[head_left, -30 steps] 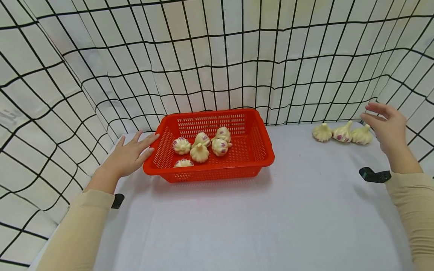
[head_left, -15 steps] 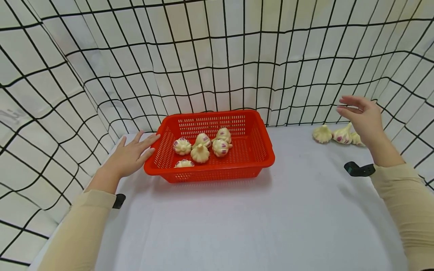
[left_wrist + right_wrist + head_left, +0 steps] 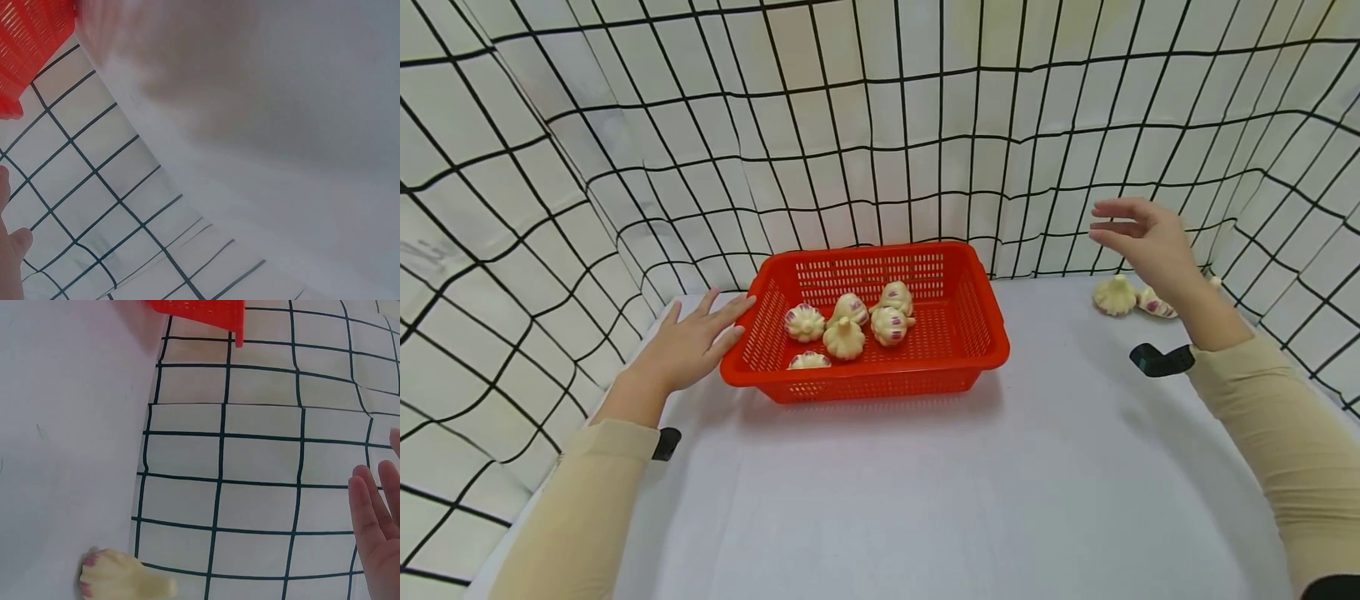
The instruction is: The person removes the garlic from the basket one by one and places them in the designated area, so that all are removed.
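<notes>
Your left arm (image 3: 572, 512) slants in from the near left, tan sleeve down to the wrist, and there's your left hand (image 3: 695, 343), back up, fingers spread and nearly straight, pointing far and to the right. Across on the right, your right arm (image 3: 1255, 442) angles from the near right toward the far left, sleeved in the same tan. Your right hand (image 3: 1146, 246) hangs raised at the far right, well apart from the left one, fingers lightly bent and pointing left, thumb below with a gap between.
</notes>
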Demonstrator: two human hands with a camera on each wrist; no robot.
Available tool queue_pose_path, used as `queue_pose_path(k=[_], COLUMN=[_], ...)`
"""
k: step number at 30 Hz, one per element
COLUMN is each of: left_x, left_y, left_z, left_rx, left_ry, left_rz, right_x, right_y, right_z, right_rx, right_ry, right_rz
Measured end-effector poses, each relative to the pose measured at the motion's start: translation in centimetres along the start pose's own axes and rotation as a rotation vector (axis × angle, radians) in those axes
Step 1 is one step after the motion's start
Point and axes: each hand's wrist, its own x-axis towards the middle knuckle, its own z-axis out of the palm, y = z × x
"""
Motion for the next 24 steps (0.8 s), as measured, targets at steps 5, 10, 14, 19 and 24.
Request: queue_pose_path(k=[5, 10, 14, 19, 24], left_x=[0.1, 0.2, 0.1, 0.1, 0.1], left_y=[0.1, 0.0, 0.0, 0.0, -0.1], left_z=[0.0, 0.0, 0.0, 0.1, 0.2], left_rx=[0.004, 0.003, 0.007, 0.009, 0.003], left_ry=[0.006, 0.016, 0.018, 0.012, 0.008], left_rz=[0.008, 0.015, 0.013, 0.004, -0.001], right_x=[0.6, 1.4, 2.0, 2.5, 2.8], right_y=[-1.2, -2.5, -3.6, -4.5, -5.4], right_z=[1.1, 2.2, 3.2, 4.5, 5.9], right_rx=[-0.052, -0.092, -0.091, -0.101, -0.107], right_ry=[-0.085, -0.136, -0.175, -0.239, -0.276], right_rz=[-0.039, -0.065, -0.068, -0.086, -0.13])
